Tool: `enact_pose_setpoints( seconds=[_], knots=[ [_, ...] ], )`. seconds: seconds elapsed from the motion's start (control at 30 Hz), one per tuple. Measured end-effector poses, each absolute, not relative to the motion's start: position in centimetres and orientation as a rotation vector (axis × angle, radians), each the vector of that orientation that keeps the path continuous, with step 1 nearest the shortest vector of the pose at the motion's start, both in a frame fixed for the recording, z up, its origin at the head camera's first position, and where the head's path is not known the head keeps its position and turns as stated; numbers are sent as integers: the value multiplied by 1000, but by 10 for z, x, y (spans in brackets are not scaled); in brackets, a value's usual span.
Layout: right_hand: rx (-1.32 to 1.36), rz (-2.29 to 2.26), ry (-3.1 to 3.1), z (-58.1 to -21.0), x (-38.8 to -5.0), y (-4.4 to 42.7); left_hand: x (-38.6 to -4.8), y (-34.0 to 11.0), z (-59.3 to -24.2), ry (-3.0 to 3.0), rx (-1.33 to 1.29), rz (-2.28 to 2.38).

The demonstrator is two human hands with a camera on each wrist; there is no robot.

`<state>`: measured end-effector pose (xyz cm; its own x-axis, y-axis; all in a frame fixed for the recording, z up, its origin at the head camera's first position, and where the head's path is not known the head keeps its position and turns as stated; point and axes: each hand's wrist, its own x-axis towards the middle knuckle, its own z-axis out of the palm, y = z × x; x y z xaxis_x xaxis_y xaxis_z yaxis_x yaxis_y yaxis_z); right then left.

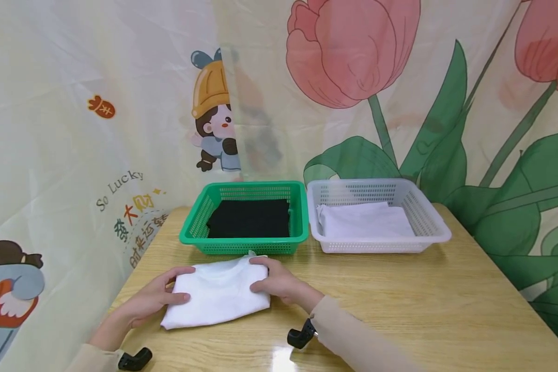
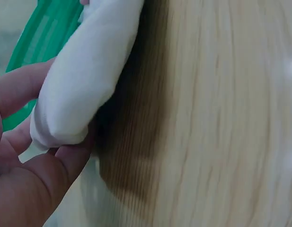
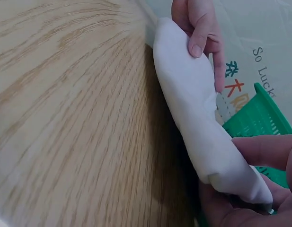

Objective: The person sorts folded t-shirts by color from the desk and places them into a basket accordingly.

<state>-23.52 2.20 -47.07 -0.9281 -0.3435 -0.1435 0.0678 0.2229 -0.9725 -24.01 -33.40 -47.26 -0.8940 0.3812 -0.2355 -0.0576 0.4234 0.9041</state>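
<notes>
A folded white T-shirt (image 1: pixel 218 299), with a curved neckline showing near its far edge, is held between my two hands just in front of the green basket. My left hand (image 1: pixel 151 298) grips its left end, thumb on top and fingers around the edge. At the other end, my right hand (image 1: pixel 281 281) pinches the right side, its thumb also on top. In the right wrist view the T-shirt (image 3: pixel 188 104) is a thick, soft bundle, tilted and casting a shadow on the wood. Some fingertips are hidden beneath the cloth.
A green basket (image 1: pixel 244 241) holding folded black cloth (image 1: pixel 248 219) stands at the back of the wooden table (image 1: pixel 376 305). Right beside it is a white basket (image 1: pixel 381 240) with folded white cloth (image 1: pixel 365 221). A printed curtain (image 1: pixel 269 103) hangs behind.
</notes>
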Motion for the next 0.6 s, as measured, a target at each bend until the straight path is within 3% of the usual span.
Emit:
enact_pose_setpoints(
  seconds=[0.6],
  knots=[
    [-206,-1805,2052,-456,-202,172,-226,-195,-457,2121,354,1646]
  ],
)
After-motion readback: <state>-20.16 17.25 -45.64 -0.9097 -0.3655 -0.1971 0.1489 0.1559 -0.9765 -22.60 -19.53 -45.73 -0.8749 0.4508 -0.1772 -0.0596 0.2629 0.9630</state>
